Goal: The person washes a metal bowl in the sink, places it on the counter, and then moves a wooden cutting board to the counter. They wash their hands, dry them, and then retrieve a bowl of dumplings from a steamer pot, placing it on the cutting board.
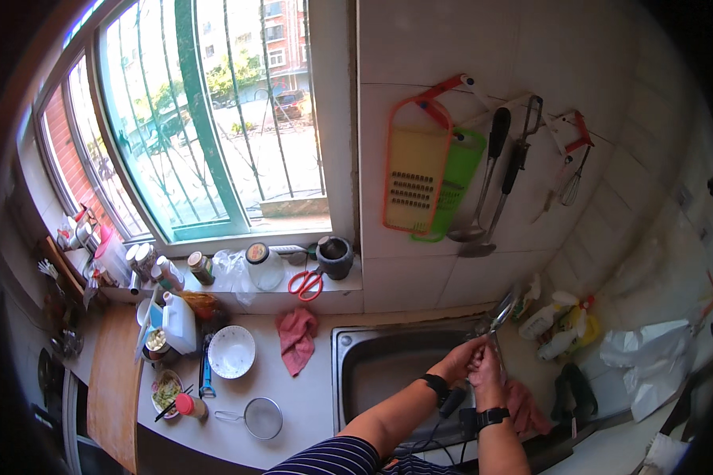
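Both of my hands meet over the right end of a stainless steel sink [340,380], just below the metal faucet [504,310]. My left hand [468,355] reaches in from the left and touches my right hand [486,367]. The fingers are bunched together, and whether anything lies between them cannot be made out. Black straps with small devices and cables are on both wrists. A pink cloth [526,407] lies right of my right wrist, at the sink's edge.
Left on the counter are another pink cloth [297,341], a white bowl [232,352], a mesh strainer [263,418], a red-lidded jar [191,405] and a wooden board [114,386]. Spray bottles [549,320] and a white plastic bag [647,356] stand right. Graters [417,172] and ladles hang above.
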A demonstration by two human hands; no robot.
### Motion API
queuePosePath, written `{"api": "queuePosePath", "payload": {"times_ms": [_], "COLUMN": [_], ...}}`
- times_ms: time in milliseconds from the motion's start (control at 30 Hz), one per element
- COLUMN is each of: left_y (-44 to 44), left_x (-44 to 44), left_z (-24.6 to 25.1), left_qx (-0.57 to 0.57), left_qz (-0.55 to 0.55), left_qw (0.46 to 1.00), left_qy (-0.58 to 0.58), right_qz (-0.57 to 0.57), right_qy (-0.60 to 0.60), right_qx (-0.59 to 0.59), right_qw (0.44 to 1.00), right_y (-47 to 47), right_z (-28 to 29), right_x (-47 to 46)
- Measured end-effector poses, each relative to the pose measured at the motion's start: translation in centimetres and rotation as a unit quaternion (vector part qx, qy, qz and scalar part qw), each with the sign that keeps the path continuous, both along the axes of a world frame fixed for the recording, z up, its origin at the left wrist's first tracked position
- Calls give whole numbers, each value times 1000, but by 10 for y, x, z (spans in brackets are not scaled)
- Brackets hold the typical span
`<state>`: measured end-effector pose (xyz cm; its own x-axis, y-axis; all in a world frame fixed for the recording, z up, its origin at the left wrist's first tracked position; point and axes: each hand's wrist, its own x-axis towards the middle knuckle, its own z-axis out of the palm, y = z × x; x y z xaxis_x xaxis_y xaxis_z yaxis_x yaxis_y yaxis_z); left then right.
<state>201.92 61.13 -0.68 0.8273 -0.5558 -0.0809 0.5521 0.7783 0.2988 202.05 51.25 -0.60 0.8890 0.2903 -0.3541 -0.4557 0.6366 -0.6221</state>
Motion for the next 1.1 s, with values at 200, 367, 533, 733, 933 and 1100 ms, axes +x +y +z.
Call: {"api": "queuePosePath", "payload": {"times_ms": [200, 367, 533, 733, 933, 1100], "left_y": [-12, -23, -7, -29, -21, -13], "left_x": [-25, -5, -14, -36, -25, -16], "left_z": [-26, -52, -80, -77, -44, -45], "left_qx": [-104, 317, 739, 665, 65, 207], "left_qz": [123, 245, 300, 306, 276, 291], "left_qw": [985, 916, 549, 626, 956, 934], "left_qy": [63, 37, -249, -269, 75, -24], "right_qz": [27, -81, 139, 151, 107, 17], "right_qy": [-21, -357, -219, 40, -38, 7], "right_qx": [-58, -436, -454, -245, 105, 21], "right_qw": [998, 822, 852, 957, 988, 1000], "right_y": [5, 18, 22, 9, 13, 25], "right_z": [-2, -20, -21, -20, -27, -33], "right_x": [0, -8, -16, 6, -6, 6]}}
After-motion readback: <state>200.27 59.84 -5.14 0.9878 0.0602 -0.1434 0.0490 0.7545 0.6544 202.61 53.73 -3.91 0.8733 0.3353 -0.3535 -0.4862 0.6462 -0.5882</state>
